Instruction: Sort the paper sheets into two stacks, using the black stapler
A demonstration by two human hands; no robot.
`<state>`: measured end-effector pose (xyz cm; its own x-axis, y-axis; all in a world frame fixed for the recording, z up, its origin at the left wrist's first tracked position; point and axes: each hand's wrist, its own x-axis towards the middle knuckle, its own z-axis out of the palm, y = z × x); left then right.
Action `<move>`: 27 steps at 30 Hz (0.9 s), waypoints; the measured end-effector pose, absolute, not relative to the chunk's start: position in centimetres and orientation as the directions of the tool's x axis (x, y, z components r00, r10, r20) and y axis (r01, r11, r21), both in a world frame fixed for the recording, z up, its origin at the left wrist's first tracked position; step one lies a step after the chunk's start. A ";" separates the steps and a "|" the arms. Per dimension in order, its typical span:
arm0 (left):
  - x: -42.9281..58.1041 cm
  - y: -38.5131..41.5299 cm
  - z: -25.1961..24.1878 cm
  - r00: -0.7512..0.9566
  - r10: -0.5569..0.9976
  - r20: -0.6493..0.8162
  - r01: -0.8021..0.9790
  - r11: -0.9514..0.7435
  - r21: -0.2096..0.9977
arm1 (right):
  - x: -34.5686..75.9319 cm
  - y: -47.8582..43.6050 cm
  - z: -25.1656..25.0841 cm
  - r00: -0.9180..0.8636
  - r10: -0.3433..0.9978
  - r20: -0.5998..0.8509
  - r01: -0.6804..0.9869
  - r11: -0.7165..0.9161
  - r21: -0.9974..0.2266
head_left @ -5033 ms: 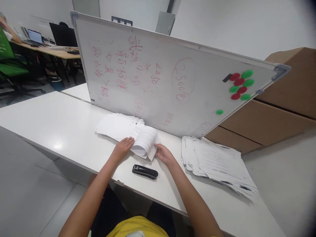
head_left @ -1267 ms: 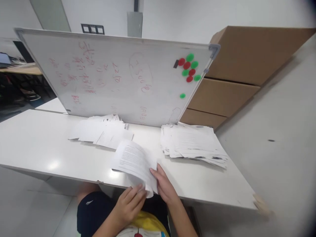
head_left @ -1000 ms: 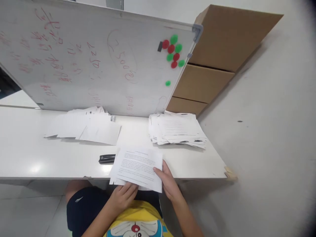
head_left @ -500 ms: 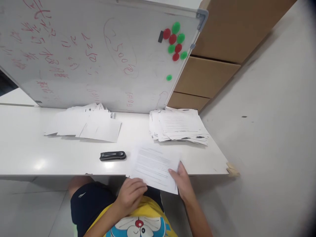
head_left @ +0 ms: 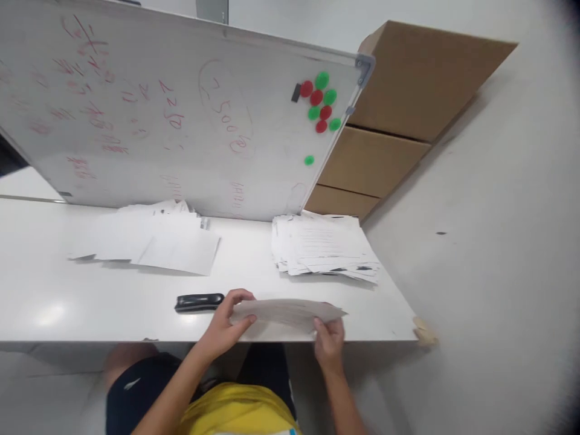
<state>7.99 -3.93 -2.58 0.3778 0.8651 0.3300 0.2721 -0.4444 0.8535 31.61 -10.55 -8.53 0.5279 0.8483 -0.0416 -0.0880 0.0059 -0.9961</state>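
Between my two hands, over the front of the white table (head_left: 149, 314), paper sheets (head_left: 285, 312) stand tilted up on edge, so only a narrow strip of their face shows. My left hand (head_left: 233, 320) grips their left end, thumb on the near side and fingers behind. At the right end, my right hand (head_left: 330, 338) pinches them with the thumb in front. How many sheets there are I cannot tell. A black stapler (head_left: 199, 302) lies on the table just left of my left hand.
A messy paper stack (head_left: 324, 244) lies at the right, another spread paper pile (head_left: 154, 238) at the left. Behind them leans a whiteboard (head_left: 267, 121) with red writing and round magnets. Cardboard boxes (head_left: 389, 160) stand behind its right edge, beside a pale wall (head_left: 489, 290).
The sheets have gone from lying nearly flat to standing on edge. My left hand has moved up and left to grip their left end; my right hand still holds the right end.
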 end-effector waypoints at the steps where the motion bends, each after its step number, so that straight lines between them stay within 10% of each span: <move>1: 8.0 -4.1 -2.7 0.387 0.857 0.341 0.278 -0.461 0.843 | 31.6 -10.5 -8.5 0.554 0.833 0.004 -0.079 0.057 -0.995; 11: 4.5 -3.3 -0.3 0.319 0.837 0.445 0.412 -0.545 0.731 | 32.5 -10.7 -5.5 0.394 0.914 -0.100 -0.083 -0.073 -0.994; 18: -0.2 -0.9 -2.9 0.685 0.688 0.240 0.694 -0.716 0.071 | 31.4 -10.2 -6.8 0.300 0.921 -0.247 -0.108 -0.225 -0.968; 27: -0.6 -1.0 -4.4 0.692 0.658 0.297 0.703 -0.709 -0.065 | 31.7 -11.5 -7.3 0.269 0.894 -0.359 -0.127 -0.337 -0.933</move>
